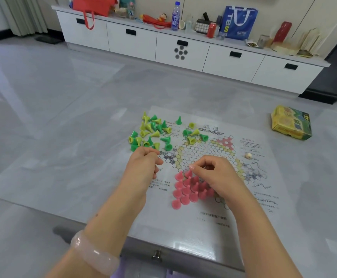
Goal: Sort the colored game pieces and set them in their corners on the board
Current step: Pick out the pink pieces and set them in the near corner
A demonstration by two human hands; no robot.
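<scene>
A yellow and green game box (291, 123) lies on the table (63, 157) to the far right; what is inside it does not show. The paper board (203, 153) lies flat before the person. The pink pieces (187, 189) stand packed together in the near corner of the board, tips up, and the right hand (217, 175) hides some of them. Its curled fingers seem to pinch one pink piece, but this is hard to see. The green and yellow pieces (153, 133) lie mixed in a heap at the board's far left, most tipped over, pointing all ways. The left hand (143, 163) is curled just beside the heap; whether it holds anything cannot be told. A small pale ball (248, 155) sits on the board's right side.
</scene>
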